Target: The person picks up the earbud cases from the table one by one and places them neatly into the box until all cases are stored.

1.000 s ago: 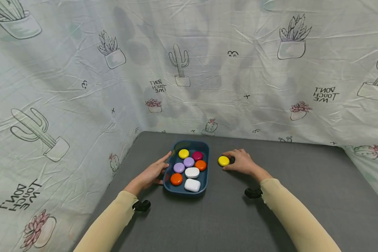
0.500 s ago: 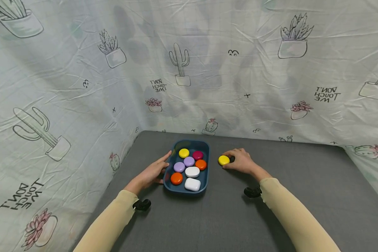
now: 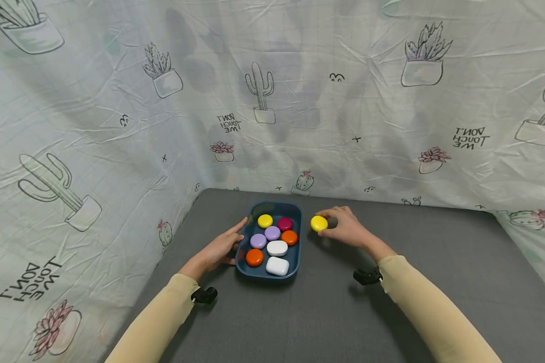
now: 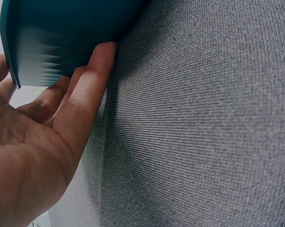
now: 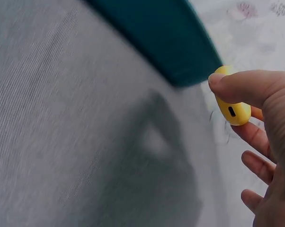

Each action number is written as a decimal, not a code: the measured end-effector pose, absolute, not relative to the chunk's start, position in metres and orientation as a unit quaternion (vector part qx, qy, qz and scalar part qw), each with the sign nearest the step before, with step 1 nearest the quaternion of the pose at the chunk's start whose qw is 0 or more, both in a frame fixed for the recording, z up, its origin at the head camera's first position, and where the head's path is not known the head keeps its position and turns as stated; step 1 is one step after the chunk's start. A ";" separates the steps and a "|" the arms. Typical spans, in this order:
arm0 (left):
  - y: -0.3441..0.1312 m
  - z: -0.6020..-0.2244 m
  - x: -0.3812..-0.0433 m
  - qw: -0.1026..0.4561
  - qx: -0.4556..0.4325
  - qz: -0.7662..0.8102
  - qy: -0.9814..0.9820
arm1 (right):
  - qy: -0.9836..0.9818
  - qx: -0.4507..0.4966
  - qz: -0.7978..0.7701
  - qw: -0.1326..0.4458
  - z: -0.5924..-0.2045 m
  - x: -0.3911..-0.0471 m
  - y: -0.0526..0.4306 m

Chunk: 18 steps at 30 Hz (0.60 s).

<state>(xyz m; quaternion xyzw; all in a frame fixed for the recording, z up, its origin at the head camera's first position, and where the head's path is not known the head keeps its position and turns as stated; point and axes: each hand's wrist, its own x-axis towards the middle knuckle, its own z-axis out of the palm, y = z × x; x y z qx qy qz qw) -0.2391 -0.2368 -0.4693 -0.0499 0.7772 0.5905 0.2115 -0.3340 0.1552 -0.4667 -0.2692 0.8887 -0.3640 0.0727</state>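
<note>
My right hand [image 3: 347, 227] pinches a yellow earbud case [image 3: 319, 224] between thumb and fingers, raised above the table just right of a blue tray [image 3: 268, 276]. In the right wrist view, a small dark slot shows on the yellow case [image 5: 232, 111]. My left hand [image 3: 215, 252] touches the tray's left side; in the left wrist view its fingers [image 4: 81, 97] lie against the outer wall. Inside the tray sit similar rounded cases: a yellow one [image 3: 265, 221], a magenta one [image 3: 285, 224], two lilac, two orange and two white [image 3: 277, 266].
A dark grey table [image 3: 318, 317] extends around the tray. Behind it and on the left hangs a pale curtain [image 3: 300, 101] printed with cacti. Each wrist bears a black camera [image 3: 368, 276].
My right hand has lifted the yellow earbud case from the table and shifted it slightly left and away from me. The left hand and the tray stay where they were.
</note>
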 end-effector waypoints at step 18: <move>-0.237 -0.470 -0.238 0.209 -0.048 0.589 0.779 | 0.876 -0.338 -0.329 0.098 -0.437 -0.307 0.107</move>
